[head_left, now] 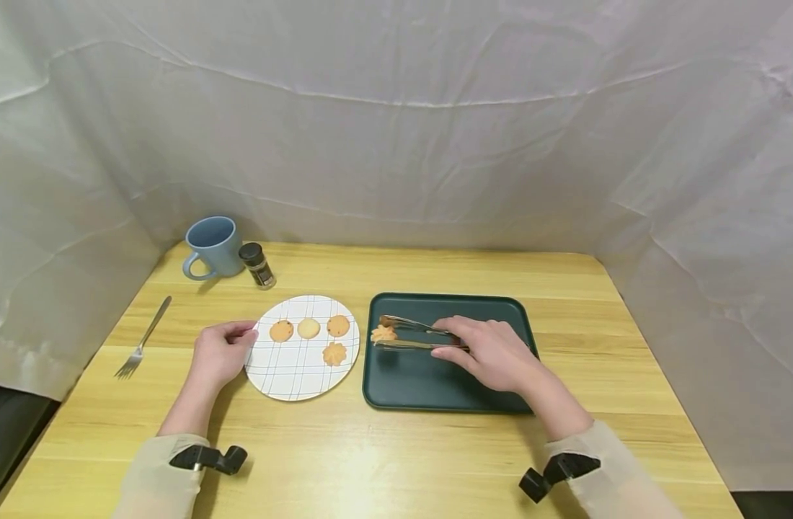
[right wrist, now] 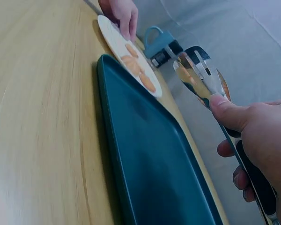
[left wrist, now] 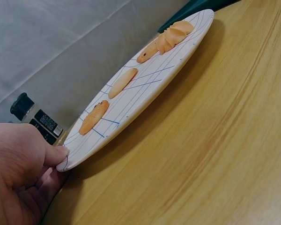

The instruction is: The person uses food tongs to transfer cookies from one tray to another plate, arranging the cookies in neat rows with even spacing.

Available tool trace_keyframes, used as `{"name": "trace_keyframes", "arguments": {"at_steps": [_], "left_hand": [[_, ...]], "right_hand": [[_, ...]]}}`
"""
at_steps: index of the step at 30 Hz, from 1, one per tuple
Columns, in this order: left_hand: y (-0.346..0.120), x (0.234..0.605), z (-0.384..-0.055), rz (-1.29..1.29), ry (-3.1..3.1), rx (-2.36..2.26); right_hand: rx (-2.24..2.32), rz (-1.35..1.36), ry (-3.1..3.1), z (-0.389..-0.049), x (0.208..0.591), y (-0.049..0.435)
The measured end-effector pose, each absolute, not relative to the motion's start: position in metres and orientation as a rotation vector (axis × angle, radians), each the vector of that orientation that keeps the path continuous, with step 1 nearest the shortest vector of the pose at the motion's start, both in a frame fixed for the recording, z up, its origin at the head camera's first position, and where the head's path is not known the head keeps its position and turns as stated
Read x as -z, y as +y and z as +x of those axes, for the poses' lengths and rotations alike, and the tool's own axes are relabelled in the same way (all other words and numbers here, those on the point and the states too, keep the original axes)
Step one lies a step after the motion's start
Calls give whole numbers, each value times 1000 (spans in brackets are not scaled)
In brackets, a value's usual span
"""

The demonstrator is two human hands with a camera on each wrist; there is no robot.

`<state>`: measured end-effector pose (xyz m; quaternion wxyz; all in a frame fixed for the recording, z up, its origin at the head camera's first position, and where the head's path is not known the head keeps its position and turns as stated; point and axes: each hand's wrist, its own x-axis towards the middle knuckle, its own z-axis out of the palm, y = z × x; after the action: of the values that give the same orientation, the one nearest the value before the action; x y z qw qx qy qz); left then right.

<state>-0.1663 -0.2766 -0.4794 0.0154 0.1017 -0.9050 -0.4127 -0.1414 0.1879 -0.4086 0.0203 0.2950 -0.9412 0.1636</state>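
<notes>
My left hand [head_left: 220, 353] pinches the left rim of a round white plate [head_left: 286, 378] with a blue line pattern, thumb on top. On the plate lie three round cookies [head_left: 308, 329] in a row and a flower-shaped cookie [head_left: 334, 354] in front of them. The right hand [head_left: 490, 349] grips metal tongs [head_left: 412, 345], thumb on one side and fingers on the other. Between the tong tips is another flower-shaped cookie [head_left: 383, 334], held above the left part of a dark green tray [head_left: 435, 389]. In the right wrist view the tongs [right wrist: 201, 75] are raised above the tray.
A blue mug [head_left: 215, 247] and a black-capped spice jar [head_left: 257, 266] stand at the back left of the wooden table [head_left: 370, 461]. A fork [head_left: 143, 336] lies left of the left hand. Pale cloth [head_left: 396, 144] hangs behind and along both sides.
</notes>
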Motion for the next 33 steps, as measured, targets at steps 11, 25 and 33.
{"name": "trace_keyframes", "arguments": {"at_steps": [11, 25, 33], "left_hand": [[-278, 481, -167, 319, -2818, 1278], [-278, 481, -167, 301, -2807, 1262], [-278, 483, -168, 321, -2822, 1268]], "right_hand": [[-538, 1015, -2905, -152, 414, 154], [-524, 1130, -2888, -160, 422, 117], [-532, 1172, -2901, -162, 432, 93]]}}
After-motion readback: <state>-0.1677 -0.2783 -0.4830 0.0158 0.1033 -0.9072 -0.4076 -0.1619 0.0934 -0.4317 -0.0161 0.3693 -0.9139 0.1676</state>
